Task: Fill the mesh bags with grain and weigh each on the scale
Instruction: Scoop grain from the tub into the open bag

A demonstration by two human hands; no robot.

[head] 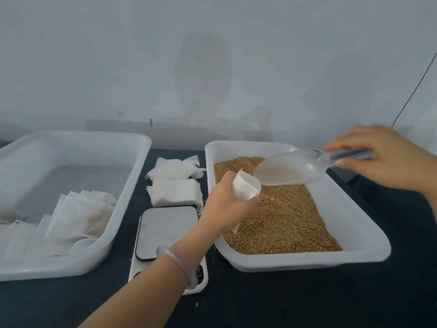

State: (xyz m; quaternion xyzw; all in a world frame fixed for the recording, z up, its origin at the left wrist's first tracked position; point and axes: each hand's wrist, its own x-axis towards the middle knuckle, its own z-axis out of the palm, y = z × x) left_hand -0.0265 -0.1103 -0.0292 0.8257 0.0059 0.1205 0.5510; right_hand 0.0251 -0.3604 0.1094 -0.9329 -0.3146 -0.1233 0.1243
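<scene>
Alignment is deciding my pour: above the white plastic grain tray (369,242), my right hand (378,157) is gripping the clear plastic scoop (290,169), long axis pointing at the white mesh bag (246,188) my left hand (224,205) is clutching.

Your left hand (222,207) grips an open mesh bag (246,188) over the grain tray (364,233) at 4 o'clock. Your right hand (378,157) holds the clear scoop (290,171) tilted beside its mouth. The scale (165,228) sits at 7 o'clock.
</scene>
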